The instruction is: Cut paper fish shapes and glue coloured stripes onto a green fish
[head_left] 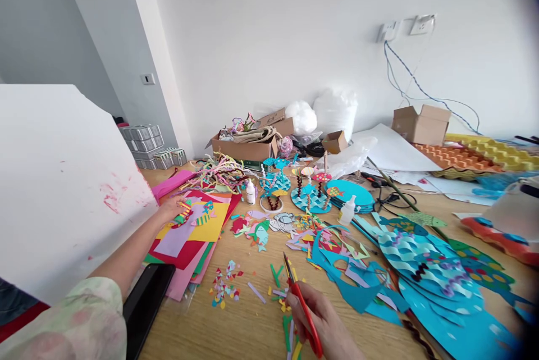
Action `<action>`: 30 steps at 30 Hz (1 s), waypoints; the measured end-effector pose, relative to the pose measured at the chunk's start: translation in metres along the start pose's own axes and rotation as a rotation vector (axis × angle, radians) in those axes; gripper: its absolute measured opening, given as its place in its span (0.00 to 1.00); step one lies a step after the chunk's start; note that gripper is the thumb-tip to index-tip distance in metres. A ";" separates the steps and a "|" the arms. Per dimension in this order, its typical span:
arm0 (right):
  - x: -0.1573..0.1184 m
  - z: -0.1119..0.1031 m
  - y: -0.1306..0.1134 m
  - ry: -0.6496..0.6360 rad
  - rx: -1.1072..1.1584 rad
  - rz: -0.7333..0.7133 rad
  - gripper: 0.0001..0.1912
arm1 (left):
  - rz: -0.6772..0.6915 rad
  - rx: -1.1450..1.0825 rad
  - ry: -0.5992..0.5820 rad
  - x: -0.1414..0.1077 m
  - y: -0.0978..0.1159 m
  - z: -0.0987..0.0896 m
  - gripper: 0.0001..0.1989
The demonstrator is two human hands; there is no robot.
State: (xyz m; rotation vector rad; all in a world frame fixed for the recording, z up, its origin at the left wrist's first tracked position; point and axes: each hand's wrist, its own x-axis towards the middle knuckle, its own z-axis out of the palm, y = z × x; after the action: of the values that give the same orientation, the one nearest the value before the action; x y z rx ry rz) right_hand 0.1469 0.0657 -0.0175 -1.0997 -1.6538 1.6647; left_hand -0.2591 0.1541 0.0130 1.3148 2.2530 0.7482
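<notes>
The left hand (170, 209), left of centre in the frame, reaches onto coloured paper sheets (215, 225); its fingers bend over a small colourful paper piece (183, 215), but whether they pinch it or merely rest on it cannot be told. A striped paper fish (202, 219) lies just beside. At lower centre, the right hand (322, 320) has its fingers curled around the handles of red scissors (306, 315), whose blades point towards the upper left, above the wooden table (236, 335). Principal hazards, as judged: the sheets overlap unevenly, so a sideways drag of the left hand could slide them and carry the fish along; a sweep of the right hand could scatter the loose paper strips (277, 274) and the tiny clippings (227, 287); and the bare scissor tips could nick paper or fingers if the hands converged carelessly.
</notes>
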 end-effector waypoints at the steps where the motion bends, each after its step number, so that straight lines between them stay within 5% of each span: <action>1: -0.001 0.000 -0.003 0.003 0.002 0.001 0.25 | 0.014 0.022 0.015 0.000 0.004 0.002 0.15; 8: -0.004 -0.005 -0.013 0.150 -0.002 -0.021 0.23 | 0.289 0.167 -0.038 -0.032 0.062 0.002 0.14; 13: -0.004 -0.019 -0.010 0.381 -0.355 -0.143 0.14 | 0.543 0.201 -0.274 -0.105 0.120 0.023 0.16; 16: -0.014 -0.030 -0.023 0.473 -0.677 -0.062 0.10 | 0.695 0.349 -0.435 -0.148 0.138 0.041 0.17; 21: -0.048 -0.044 -0.043 0.344 -0.997 0.132 0.10 | 0.808 0.413 -0.498 -0.195 0.137 0.077 0.18; 27: -0.091 -0.066 -0.008 0.227 -1.122 0.385 0.09 | 0.907 0.434 -0.615 -0.238 0.112 0.136 0.22; 30: -0.109 -0.078 0.007 0.232 -1.117 0.468 0.09 | 1.012 0.442 -0.611 -0.249 0.089 0.157 0.33</action>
State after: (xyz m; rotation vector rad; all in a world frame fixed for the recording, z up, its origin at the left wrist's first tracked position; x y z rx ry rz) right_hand 0.2696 0.0155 0.0014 -2.2160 -2.3079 0.6465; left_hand 0.0081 0.0077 -0.0286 2.5095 1.2048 0.0420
